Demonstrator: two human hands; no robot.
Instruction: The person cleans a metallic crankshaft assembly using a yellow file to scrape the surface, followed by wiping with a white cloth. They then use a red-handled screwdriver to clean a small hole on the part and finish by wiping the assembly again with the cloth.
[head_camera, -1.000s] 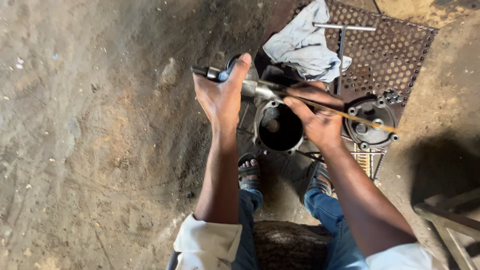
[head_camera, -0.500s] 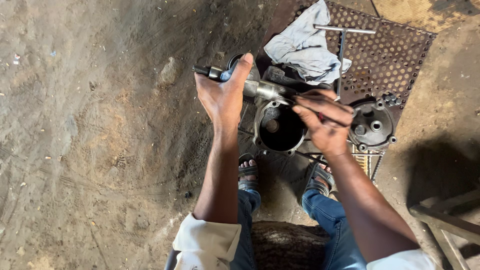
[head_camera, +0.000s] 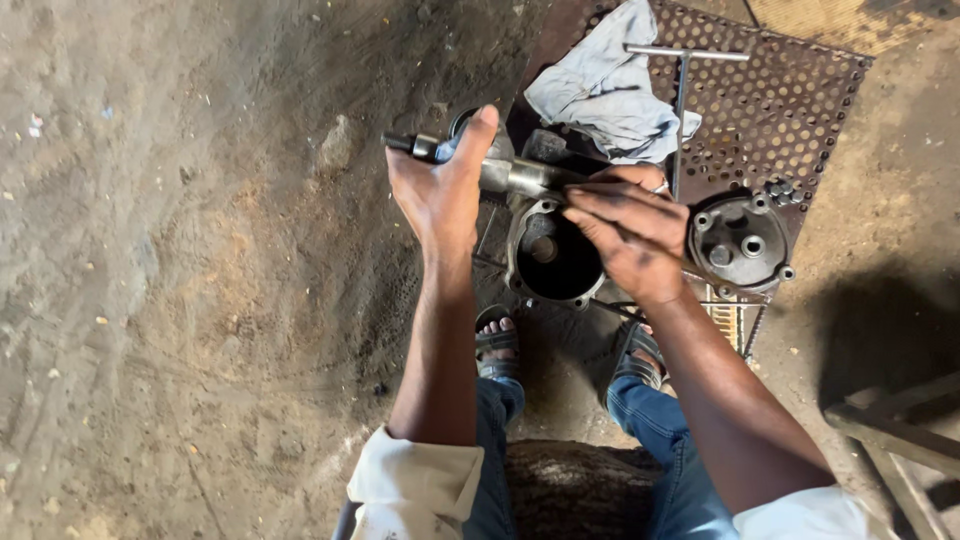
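Observation:
My left hand (head_camera: 445, 190) grips a grey metal shaft (head_camera: 515, 176) near its left end and holds it level above the ground. My right hand (head_camera: 630, 230) rests with spread, greasy fingers on the shaft's right part, and its palm hides that end. Just below the shaft sits a round metal housing (head_camera: 555, 260) with a dark open bore. A round metal cover with bolt holes (head_camera: 740, 245) lies to the right of my right hand.
A perforated rusty metal plate (head_camera: 790, 110) lies at the back right with a grey rag (head_camera: 610, 90) and a T-handle wrench (head_camera: 685, 90) on it. Packed dirt ground fills the left. My sandalled feet (head_camera: 500, 340) are under the housing. A wooden frame (head_camera: 900, 430) stands at right.
My right hand has slid left along the shaft and now lies flat over it with fingers spread. The thin rod it held a second ago is no longer visible. Left hand is unmoved.

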